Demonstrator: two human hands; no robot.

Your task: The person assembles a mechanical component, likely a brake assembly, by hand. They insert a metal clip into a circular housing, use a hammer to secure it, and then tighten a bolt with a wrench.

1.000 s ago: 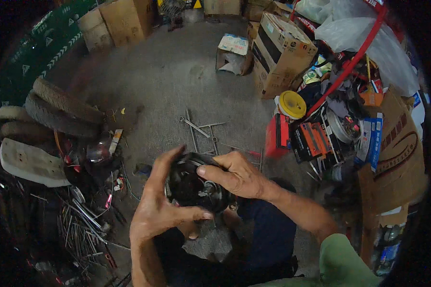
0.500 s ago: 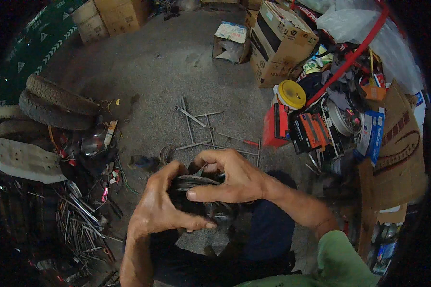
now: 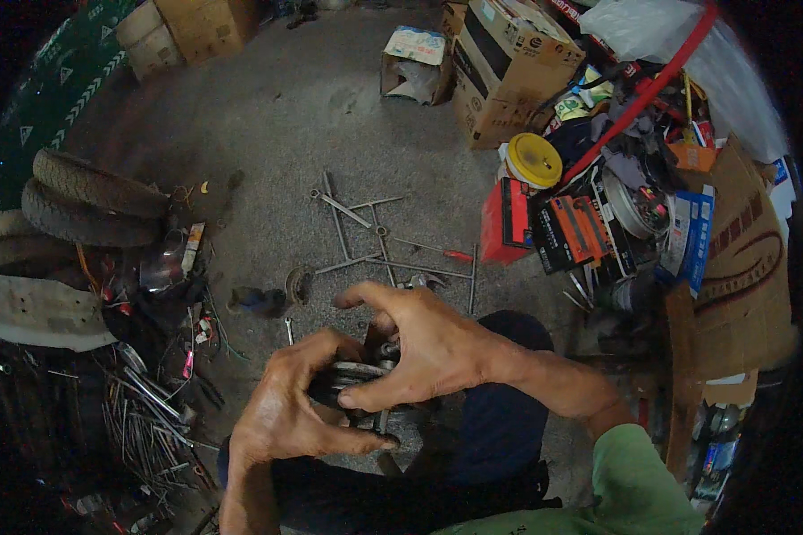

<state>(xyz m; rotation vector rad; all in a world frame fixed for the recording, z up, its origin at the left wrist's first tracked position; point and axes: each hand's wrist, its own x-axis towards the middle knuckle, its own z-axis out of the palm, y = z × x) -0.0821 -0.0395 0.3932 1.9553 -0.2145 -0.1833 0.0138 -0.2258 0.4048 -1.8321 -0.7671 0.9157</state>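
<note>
Basically, L hand (image 3: 284, 403) and R hand (image 3: 433, 346) are both curled round a dark round metal part (image 3: 328, 384), gripping it from either side w/ the R thumb across it; it's low in the ctr of view, just above the dark trousers (image 3: 507, 419). Beyond, wrenches (image 3: 352, 212) lie on the floor. Re print: tall cardboard box (image 3: 516, 89) has dark lettering & symbols, R-side cardboard (image 3: 739, 267) has dark-red characters w/ a curved stripe, blue box (image 3: 689, 234) has pale text, small box (image 3: 416, 45) a printed flap, & green sheet (image 3: 46, 100) shows white triangles & chevrons. Most lettering's too small/blurred to make out.
</note>
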